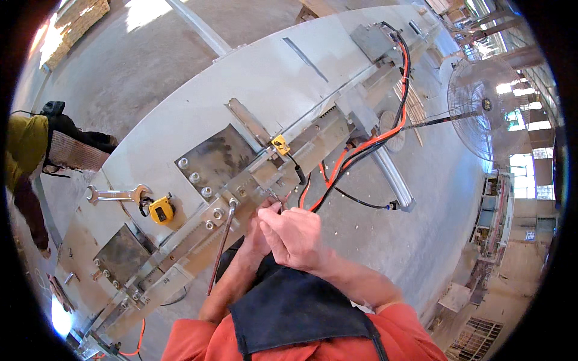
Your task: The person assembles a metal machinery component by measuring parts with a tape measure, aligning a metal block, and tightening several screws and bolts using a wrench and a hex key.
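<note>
Closely, begin at the right hand (298,236), curled in with bent fingers and thumb, just beside the left hand (257,236), likewise bent and partly covered; cannot tell how fully closed at the fingertips, nor whether with anything held; find the rail assembly (313,133) right at the fingertips and beyond, along the near side of the pale machine bed (271,66); for good close work there, better to brace the left hand against solid metal, move the right in small, light motions, and check alignment by eye before adding force; mind the hex key (221,253), bent end up at a row of bolts (218,213), near the left forearm (232,286) and probably easily knocked; read the rail assembly's long axis as slanting from lower left to upper right; read the hex key's as crossing that line steeply, pointing down and slightly left; farther out, keep clear of the orange and black cables (406,84) to the right; leave the tape measure (161,212) and wrench (114,195) lying to the left.
</note>
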`<state>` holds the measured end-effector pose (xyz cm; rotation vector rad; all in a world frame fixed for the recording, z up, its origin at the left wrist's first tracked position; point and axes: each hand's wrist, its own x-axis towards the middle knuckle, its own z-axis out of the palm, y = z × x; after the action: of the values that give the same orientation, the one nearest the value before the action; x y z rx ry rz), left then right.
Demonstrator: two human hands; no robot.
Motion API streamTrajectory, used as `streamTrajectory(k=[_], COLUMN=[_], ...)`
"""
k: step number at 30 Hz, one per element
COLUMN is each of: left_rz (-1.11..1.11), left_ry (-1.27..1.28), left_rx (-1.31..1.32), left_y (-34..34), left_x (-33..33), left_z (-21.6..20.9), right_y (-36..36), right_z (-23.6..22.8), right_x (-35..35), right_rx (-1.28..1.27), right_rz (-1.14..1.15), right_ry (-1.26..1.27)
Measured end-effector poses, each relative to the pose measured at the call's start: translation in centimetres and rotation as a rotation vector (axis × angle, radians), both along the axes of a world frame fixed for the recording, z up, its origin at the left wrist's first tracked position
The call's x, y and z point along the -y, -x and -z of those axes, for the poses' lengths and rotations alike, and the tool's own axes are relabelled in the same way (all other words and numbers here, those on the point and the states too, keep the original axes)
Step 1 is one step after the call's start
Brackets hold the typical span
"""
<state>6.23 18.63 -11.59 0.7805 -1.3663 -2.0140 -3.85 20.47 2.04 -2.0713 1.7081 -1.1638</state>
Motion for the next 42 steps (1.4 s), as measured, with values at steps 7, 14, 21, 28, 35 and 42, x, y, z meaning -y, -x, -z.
streamTrajectory(k=[7,14,21,28,35,42], left_rz=[0.045,-0.186,-0.178,-0.152,-0.118,-0.027], left_ry=[-0.899,-0.785,-0.754,-0.725,-0.762,-0.706], left_rx=[-0.622,-0.207,-0.182,-0.064,0.045,0.116], left_y=[1.3,2.8,2.8,2.7,3.0,1.5], left_x=[0.6,-0.1,0.3,0.9,1.4,1.1], left_z=[2.8,0.3,0.9,-0.6,-1.8,0.4], right_y=[1.8,4.9,2.3,5.8,12.1,14.3], right_z=[0.5,1.8,-2.6,-0.3,4.6,8.7], right_x=[2.0,2.6,6.4,6.7,9.1,9.4], right_rx=[-0.047,0.397,-0.185,-0.512,-0.324,-0.258], right_rz=[0.17,0.496,0.542,0.689,0.889,0.83], right_ry=[0.188,-0.016,0.028,-0.064,-0.242,-0.173])
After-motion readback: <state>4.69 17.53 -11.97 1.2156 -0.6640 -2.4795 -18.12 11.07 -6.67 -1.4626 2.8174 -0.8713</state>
